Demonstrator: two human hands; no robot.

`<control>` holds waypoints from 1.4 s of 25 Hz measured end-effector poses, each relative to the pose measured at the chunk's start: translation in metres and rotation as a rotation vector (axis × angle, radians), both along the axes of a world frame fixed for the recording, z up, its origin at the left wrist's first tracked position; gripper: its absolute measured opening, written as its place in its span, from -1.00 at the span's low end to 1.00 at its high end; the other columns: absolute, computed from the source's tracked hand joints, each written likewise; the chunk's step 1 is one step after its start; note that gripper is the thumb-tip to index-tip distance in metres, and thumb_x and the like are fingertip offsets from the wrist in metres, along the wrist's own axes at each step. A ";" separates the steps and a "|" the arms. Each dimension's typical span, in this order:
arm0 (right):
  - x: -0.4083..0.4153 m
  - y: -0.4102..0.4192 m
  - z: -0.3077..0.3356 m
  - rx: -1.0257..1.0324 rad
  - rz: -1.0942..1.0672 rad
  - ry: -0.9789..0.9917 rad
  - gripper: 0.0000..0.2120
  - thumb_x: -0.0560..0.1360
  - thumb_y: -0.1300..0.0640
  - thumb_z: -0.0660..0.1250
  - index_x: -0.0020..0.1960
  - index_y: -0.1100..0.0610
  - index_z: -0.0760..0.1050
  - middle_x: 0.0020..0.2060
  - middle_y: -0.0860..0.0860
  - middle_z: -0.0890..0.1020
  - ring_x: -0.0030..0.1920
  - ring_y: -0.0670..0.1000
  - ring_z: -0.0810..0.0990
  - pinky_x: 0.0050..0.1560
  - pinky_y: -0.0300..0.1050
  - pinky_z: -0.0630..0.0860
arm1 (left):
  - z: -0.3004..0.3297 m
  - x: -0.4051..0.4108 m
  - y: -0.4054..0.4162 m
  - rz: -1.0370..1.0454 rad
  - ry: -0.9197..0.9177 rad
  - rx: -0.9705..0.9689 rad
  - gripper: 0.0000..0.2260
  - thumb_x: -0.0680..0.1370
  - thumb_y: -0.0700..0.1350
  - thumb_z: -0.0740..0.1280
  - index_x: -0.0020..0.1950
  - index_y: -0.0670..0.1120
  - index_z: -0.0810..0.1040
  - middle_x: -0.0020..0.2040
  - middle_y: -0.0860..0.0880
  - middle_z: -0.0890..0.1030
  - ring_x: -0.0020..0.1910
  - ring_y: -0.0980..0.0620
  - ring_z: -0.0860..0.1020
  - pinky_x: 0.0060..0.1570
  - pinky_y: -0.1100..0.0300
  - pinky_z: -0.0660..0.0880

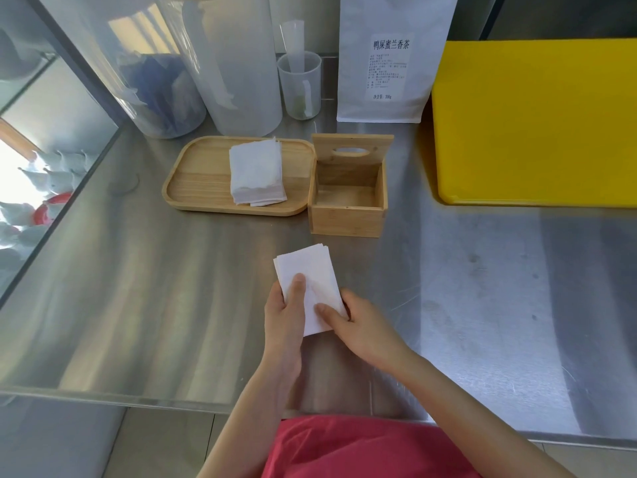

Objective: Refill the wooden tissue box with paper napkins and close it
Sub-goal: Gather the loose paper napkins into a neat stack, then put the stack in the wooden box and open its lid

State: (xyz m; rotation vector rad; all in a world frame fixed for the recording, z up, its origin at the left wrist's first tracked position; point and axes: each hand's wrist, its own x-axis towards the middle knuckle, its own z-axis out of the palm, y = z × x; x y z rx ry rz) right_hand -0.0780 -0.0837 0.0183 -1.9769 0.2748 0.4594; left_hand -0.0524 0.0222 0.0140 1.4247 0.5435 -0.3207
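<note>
The wooden tissue box point(346, 217) stands open on the steel counter, its inside bare, its lid point(352, 150) with an oval slot tilted up at the back. Left of it, a stack of white paper napkins point(256, 174) lies on a wooden tray point(200, 181). Nearer to me, above the counter in front of the box, both hands hold a smaller bundle of napkins point(306, 270). My left hand point(284, 312) grips its left edge with the thumb on top. My right hand point(358, 322) pinches its lower right corner.
A yellow cutting board point(534, 122) lies at the right. Behind the tray and box stand two large clear jars point(193, 63), a small plastic measuring cup point(300, 84) and a white tea bag pouch point(389, 56). A glass panel point(51, 150) borders the counter's left side.
</note>
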 end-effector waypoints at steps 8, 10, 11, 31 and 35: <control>0.003 -0.012 0.005 -0.019 -0.054 -0.058 -0.67 0.54 -0.03 0.19 0.04 0.24 0.47 -0.07 0.21 0.64 -0.08 0.20 0.60 0.01 0.16 0.52 | 0.010 0.003 0.004 -0.057 -0.043 -0.167 -0.77 0.59 -0.06 0.20 0.15 -0.13 0.51 0.03 -0.11 0.64 -0.03 -0.06 0.61 -0.09 0.10 0.56; 0.004 -0.016 0.006 -0.005 -0.079 -0.072 -0.68 0.53 -0.02 0.21 0.00 0.26 0.47 -0.08 0.24 0.63 -0.08 0.24 0.60 0.00 0.16 0.52 | 0.011 0.005 0.007 -0.050 -0.058 -0.197 -0.80 0.58 -0.07 0.21 0.13 -0.12 0.51 0.02 -0.10 0.63 -0.04 -0.05 0.60 -0.05 0.07 0.54; 0.005 -0.018 0.007 0.010 -0.104 -0.078 -0.70 0.52 -0.01 0.23 -0.02 0.25 0.47 -0.08 0.25 0.63 -0.07 0.25 0.60 0.01 0.18 0.52 | 0.011 0.006 0.009 -0.048 -0.059 -0.196 -0.82 0.57 -0.07 0.22 0.10 -0.10 0.51 0.01 -0.09 0.62 -0.03 -0.05 0.59 -0.05 0.08 0.52; 0.039 -0.057 0.025 -0.108 -0.309 -0.206 -0.80 0.51 0.08 0.29 0.10 0.11 0.44 -0.09 -0.08 0.51 -0.06 -0.04 0.50 -0.22 -0.43 0.39 | 0.023 0.045 0.004 -0.261 -0.191 0.193 -0.94 0.55 -0.16 0.28 -0.06 -0.02 0.52 -0.20 0.05 0.60 -0.24 0.14 0.57 -0.05 0.15 0.55; 0.072 -0.070 0.045 -0.291 -0.239 -0.295 -0.76 0.51 0.08 0.28 0.14 0.16 0.42 -0.07 -0.06 0.49 -0.06 -0.06 0.48 -0.12 -0.26 0.42 | 0.033 0.081 -0.001 -0.347 -0.280 0.339 -0.96 0.53 -0.12 0.31 -0.10 0.02 0.51 -0.19 0.00 0.58 -0.11 -0.01 0.54 0.08 -0.05 0.52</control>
